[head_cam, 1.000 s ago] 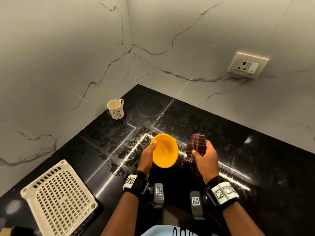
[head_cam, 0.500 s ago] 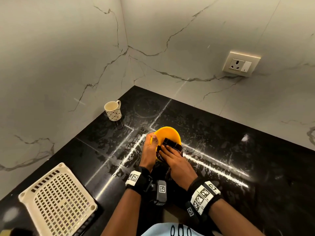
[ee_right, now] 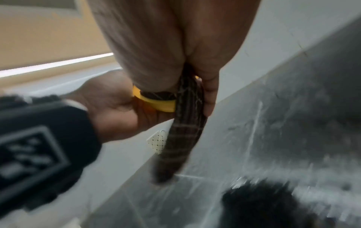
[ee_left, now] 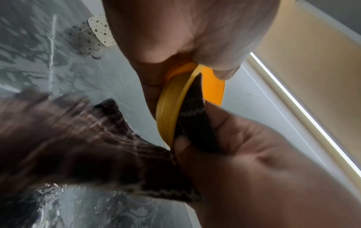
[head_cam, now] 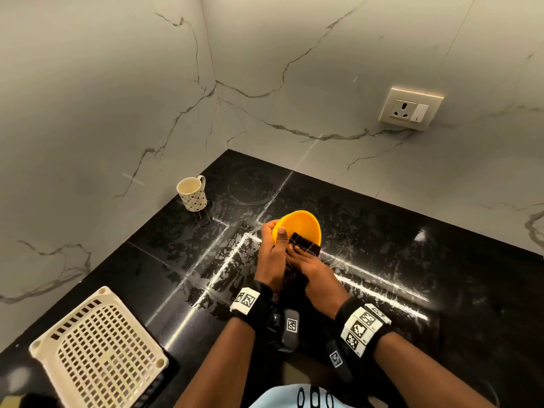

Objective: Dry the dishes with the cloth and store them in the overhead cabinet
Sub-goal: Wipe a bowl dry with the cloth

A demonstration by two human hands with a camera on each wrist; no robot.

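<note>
a second ago the right hand [head_cam: 313, 267] held the cloth [head_cam: 304, 244] off to the side of the yellow bowl [head_cam: 303, 228]; now the cloth is pushed into the bowl's mouth, so the wiping of this dish has begun and storing it is, by my judgement, some way off. the left hand [head_cam: 272, 251] grasps the bowl by its rim, thumb inside the lip and fingers curled behind, holding it tilted above the counter [head_cam: 412, 260] with its opening turned towards the person. the right hand, just beside the left and touching it, is clenched round the cloth, pressing a folded part against the inner wall near the rim; the rest of the cloth hangs below both hands. both wrists angle inward, forearms converging. beyond the left hand, near the wall, a patterned mug [head_cam: 192, 193] stands upright and undried. a white basket [head_cam: 100, 351] lies well back, beside the left forearm. the cabinet is not in view.
</note>
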